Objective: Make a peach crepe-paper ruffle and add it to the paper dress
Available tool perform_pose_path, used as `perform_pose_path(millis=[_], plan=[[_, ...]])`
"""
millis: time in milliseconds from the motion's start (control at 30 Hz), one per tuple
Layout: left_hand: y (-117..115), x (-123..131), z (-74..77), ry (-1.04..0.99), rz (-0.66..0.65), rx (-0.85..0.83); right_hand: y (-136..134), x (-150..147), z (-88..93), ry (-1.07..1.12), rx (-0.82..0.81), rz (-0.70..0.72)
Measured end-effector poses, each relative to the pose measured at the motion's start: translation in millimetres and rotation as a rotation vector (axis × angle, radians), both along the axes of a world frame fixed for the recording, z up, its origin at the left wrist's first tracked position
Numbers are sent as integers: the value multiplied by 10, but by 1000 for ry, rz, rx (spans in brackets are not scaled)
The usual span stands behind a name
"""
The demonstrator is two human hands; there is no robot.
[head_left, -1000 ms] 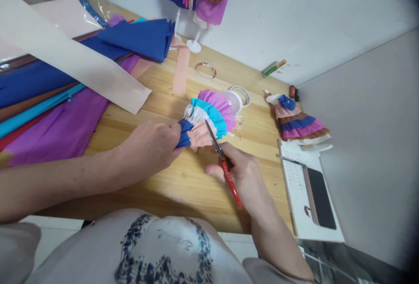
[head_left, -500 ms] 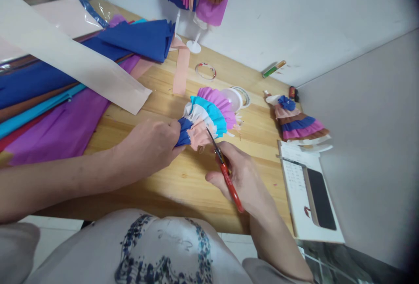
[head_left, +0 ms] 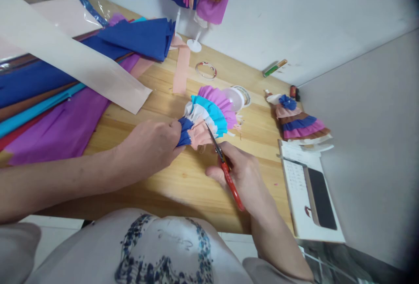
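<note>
My left hand (head_left: pixel 155 144) is closed around the dark blue end of a ruffled crepe-paper dress (head_left: pixel 207 107). Its tiers run blue, peach, white, turquoise and pink-violet, and the violet tier spreads away to the upper right. In my right hand (head_left: pixel 242 170) is a pair of red-handled scissors (head_left: pixel 225 166), fingers wrapped about the handles. The blade tips lie against the peach layer (head_left: pixel 199 133) near its edge. What my left fingers grip beneath the blue paper is hidden.
Folded crepe paper (head_left: pixel 137 37) and a long cream strip (head_left: pixel 98 66) cover the left side. Tape rolls (head_left: pixel 206 70) and a peach strip (head_left: pixel 181 70) lie behind the dress. At right are a finished tiered dress (head_left: pixel 303 122), a notebook (head_left: pixel 294 179) and a phone (head_left: pixel 322 199). Dressed stands (head_left: pixel 194 45) are near the wall.
Almost everything stays in place. The scissors' tips have shifted very slightly at the peach layer; both hands keep their hold.
</note>
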State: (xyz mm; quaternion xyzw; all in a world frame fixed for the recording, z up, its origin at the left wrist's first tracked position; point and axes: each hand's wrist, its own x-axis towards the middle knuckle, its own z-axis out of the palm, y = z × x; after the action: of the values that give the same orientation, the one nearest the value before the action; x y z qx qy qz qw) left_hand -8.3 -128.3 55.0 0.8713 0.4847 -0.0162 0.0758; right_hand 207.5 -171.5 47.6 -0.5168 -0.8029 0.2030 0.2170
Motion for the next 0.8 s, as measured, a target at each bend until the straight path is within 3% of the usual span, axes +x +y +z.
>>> perform_pose_path(millis=[367,633,800], plan=[[3,-19,-51,-31,31,-2,-3,-2,16,-24,12,-20],[-17,-23,104,-9,-20,-3,-1,17,3,68,-26,-17],[-12,-17,110,-37,6,26,-6,21,-5,128,-70,-6]])
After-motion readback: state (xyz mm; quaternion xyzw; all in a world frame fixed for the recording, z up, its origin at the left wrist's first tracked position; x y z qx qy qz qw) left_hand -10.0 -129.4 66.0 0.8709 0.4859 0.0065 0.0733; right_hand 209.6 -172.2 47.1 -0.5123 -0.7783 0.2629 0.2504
